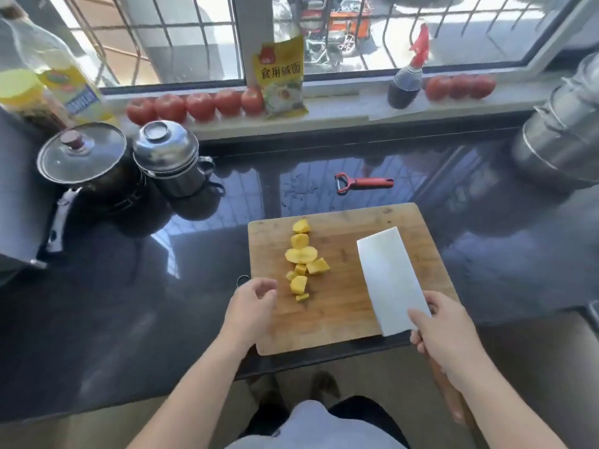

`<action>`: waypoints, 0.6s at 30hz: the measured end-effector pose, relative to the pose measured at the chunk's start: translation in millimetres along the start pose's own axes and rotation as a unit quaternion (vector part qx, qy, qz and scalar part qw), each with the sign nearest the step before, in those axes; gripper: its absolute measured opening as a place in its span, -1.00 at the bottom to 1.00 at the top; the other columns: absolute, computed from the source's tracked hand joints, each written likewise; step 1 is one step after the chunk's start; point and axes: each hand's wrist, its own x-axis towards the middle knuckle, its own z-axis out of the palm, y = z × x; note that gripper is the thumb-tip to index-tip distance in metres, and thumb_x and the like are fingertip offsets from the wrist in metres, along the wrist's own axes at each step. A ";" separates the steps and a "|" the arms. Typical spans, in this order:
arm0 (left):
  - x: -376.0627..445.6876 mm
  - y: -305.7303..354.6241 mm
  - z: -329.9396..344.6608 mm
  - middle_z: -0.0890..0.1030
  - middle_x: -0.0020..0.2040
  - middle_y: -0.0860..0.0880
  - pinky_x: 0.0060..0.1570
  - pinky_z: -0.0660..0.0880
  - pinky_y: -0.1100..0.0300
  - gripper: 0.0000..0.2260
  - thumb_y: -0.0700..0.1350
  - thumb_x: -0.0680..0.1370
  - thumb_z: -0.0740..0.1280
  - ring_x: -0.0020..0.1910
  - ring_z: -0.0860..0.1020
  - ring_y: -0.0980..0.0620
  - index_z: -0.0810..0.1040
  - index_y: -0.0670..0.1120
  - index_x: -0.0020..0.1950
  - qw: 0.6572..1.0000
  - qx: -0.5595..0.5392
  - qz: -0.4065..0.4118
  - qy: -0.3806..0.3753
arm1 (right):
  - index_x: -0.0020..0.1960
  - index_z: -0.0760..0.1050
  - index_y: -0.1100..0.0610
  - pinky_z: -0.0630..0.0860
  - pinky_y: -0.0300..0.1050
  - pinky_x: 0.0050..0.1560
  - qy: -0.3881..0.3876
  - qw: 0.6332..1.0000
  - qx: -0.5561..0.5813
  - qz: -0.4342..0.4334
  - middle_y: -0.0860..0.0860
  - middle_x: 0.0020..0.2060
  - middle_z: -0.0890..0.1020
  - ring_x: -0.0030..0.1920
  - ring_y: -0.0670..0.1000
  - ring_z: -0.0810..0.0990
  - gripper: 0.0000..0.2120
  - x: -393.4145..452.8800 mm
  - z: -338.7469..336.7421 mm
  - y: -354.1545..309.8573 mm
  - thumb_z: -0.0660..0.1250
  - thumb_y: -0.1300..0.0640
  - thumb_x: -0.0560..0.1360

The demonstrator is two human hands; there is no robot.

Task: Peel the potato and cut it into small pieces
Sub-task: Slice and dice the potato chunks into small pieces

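Right hand (449, 332): curled round the handle of a cleaver (390, 280), index finger laid along the flat of the blade; the broad blade lies tilted over the cutting board (353, 322), pointing away from the person.
Left hand (252, 301): hovers over the near left edge of the board, fingers loosely bent, holding nothing.
Potato pieces (303, 257): peeled, yellow, about 8 chunks in a ragged line on the board, running away from the left hand's fingertips; the nearest small piece lies just beside that hand, and the cleaver sits to their right, apart from them.
Peeler (363, 183): red, on the dark counter (129, 319) beyond the board's far edge, well apart from both hands.
Pots (129, 163): 2 lidded ones far ahead and left of the left hand.
Tomatoes (197, 106): lined along the windowsill.
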 end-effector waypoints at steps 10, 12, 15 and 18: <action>110.9 67.5 16.2 0.62 0.22 -0.01 0.21 0.56 0.00 -0.69 -0.22 0.62 0.31 0.18 0.58 -0.03 0.55 -0.01 0.34 0.974 0.192 0.113 -0.035 | 0.11 0.51 -0.08 0.52 -0.18 -0.42 0.034 0.999 0.028 0.026 0.04 -0.34 0.67 -0.42 0.00 0.58 -0.82 7.1 1.8 -6.9 0.28 0.19 0.63; 117.1 73.1 22.6 0.54 0.25 -0.02 0.13 0.57 0.00 -0.60 -0.34 0.55 0.27 0.17 0.53 -0.07 0.51 0.02 0.31 0.951 0.274 0.117 -0.082 | 0.07 0.51 -0.10 0.54 -0.18 -0.42 0.032 0.999 0.034 0.023 0.02 -0.33 0.67 -0.43 -0.01 0.58 -0.80 13.5 -8.2 -5.5 0.28 0.21 0.63; 107.8 64.1 30.2 0.39 0.28 0.00 0.13 0.54 0.06 -0.50 -0.34 0.54 0.28 0.24 0.44 -0.06 0.48 0.08 0.40 0.904 0.367 0.181 -0.127 | 0.08 0.51 -0.08 0.58 -0.10 -0.38 0.016 0.999 0.029 0.024 0.03 -0.26 0.68 -0.39 0.05 0.60 -0.80 33.2 -26.7 2.6 0.28 0.22 0.63; 91.9 50.8 38.3 0.40 0.25 -0.03 0.22 0.49 0.03 -0.48 -0.30 0.54 0.30 0.28 0.38 -0.06 0.50 0.08 0.46 0.896 0.361 0.255 -0.047 | 0.11 0.49 -0.06 0.60 -0.09 -0.36 -0.008 1.000 0.008 0.017 0.03 -0.24 0.68 -0.36 0.09 0.63 -0.82 56.2 -47.9 10.3 0.29 0.21 0.63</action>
